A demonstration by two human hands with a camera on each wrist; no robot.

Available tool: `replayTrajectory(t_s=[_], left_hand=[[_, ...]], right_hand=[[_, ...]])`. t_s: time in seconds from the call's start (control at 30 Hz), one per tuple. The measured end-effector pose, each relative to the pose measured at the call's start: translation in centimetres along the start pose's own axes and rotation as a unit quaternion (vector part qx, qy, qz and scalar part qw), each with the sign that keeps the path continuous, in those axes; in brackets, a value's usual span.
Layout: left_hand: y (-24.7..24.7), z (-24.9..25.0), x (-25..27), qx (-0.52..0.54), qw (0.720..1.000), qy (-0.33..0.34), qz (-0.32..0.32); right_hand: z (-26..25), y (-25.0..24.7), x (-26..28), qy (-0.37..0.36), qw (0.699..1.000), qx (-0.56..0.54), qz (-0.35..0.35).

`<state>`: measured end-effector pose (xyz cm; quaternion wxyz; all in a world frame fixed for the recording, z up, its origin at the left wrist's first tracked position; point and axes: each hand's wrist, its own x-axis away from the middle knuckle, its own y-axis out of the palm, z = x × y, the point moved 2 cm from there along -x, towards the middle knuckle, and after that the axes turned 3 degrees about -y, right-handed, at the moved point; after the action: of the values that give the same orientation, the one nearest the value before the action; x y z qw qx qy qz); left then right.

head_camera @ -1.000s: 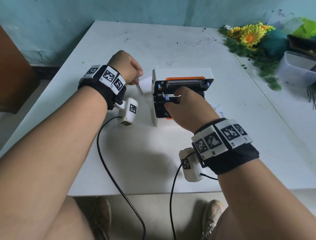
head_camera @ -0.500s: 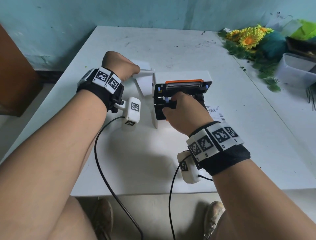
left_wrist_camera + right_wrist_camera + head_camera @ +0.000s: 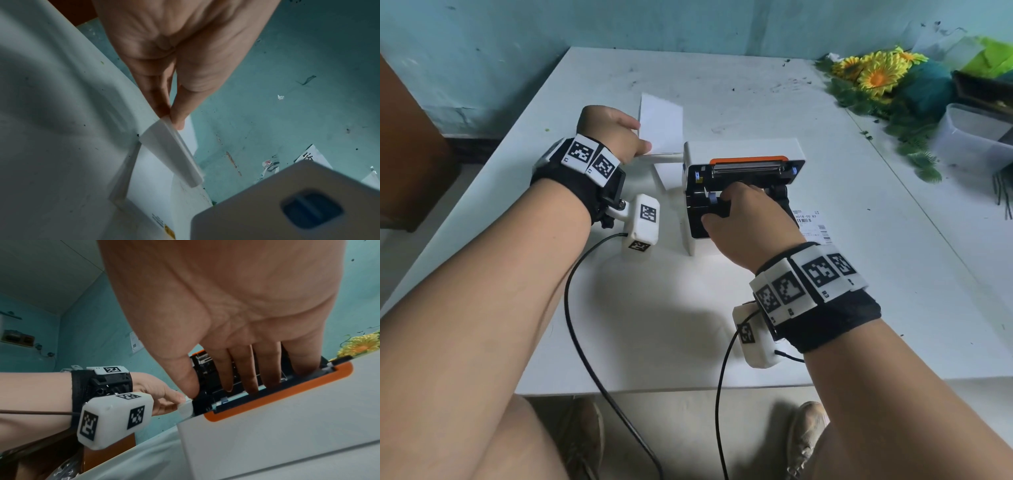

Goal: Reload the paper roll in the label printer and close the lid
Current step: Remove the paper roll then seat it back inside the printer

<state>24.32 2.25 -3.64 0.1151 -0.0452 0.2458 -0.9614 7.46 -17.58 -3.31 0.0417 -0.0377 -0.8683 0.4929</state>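
A white label printer (image 3: 743, 154) with orange trim stands mid-table, its lid open and the black paper bay exposed. My right hand (image 3: 717, 210) reaches into the bay; in the right wrist view the thumb presses the black paper guide (image 3: 202, 395) and the fingers (image 3: 252, 378) sit inside the bay. My left hand (image 3: 643, 145) is left of the printer. Its thumb and finger pinch the top of a white fan-fold label strip (image 3: 661, 126), which hangs down to the table beside the printer. The left wrist view shows this pinch (image 3: 170, 116) on the strip (image 3: 170, 151).
A printed barcode label (image 3: 811, 222) lies right of the printer. Artificial sunflowers (image 3: 876, 75) and a clear plastic box (image 3: 976, 137) crowd the far right. Black wrist-camera cables (image 3: 571, 308) trail over the table's near edge (image 3: 654, 389).
My left hand has risen and moved away from me, drawing the white label strip up and unfolding it. My right hand stays in the printer bay.
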Motion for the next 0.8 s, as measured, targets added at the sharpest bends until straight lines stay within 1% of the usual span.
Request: replayTrajectory(t_s=[0.07, 0.13, 0.37, 0.6, 0.67, 0.8], left_hand=[[-0.2, -0.1, -0.1, -0.020, 1.000, -0.011, -0.002], [-0.2, -0.2, -0.3, -0.012, 1.000, -0.018, -0.002], [1.2, 0.0, 0.6, 0.016, 0.999, -0.002, -0.030], [1.1, -0.1, 0.6, 0.035, 0.999, 0.010, -0.016], [1.1, 0.0, 0.2, 0.045, 0.999, 0.008, -0.001], [1.3, 0.0, -0.3, 0.071, 0.997, 0.002, -0.002]], right_hand=[[-0.1, 0.0, 0.0, 0.001, 1.000, 0.000, 0.000], [-0.2, 0.1, 0.1, 0.002, 1.000, 0.000, -0.001], [-0.3, 0.1, 0.1, 0.003, 1.000, 0.006, -0.009], [-0.3, 0.2, 0.1, 0.004, 1.000, 0.012, -0.012], [-0.3, 0.2, 0.1, 0.004, 1.000, 0.015, -0.015], [-0.3, 0.3, 0.1, 0.005, 1.000, 0.017, -0.019]])
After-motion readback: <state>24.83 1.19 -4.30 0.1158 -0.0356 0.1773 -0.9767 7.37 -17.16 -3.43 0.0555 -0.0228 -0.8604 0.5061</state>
